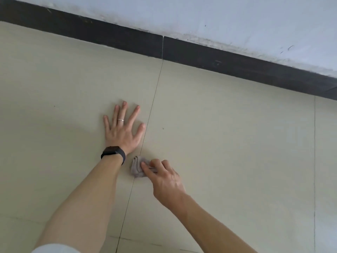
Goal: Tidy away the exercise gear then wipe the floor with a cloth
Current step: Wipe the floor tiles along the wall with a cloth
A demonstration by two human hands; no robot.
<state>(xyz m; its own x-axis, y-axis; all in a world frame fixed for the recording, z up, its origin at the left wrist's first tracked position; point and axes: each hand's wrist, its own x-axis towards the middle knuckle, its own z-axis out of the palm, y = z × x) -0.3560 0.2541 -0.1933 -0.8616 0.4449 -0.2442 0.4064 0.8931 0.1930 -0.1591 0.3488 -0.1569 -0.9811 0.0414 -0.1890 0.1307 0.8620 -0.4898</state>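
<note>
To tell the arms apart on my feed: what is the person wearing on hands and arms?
The left hand has a thin silver ring, with a black watch on that wrist. The right hand shows no ring or watch. Both forearms are bare; a white sleeve edge shows on the left.

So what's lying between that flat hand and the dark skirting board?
Nothing: the head view shows only bare beige floor tile between the left hand and the skirting board.
</note>
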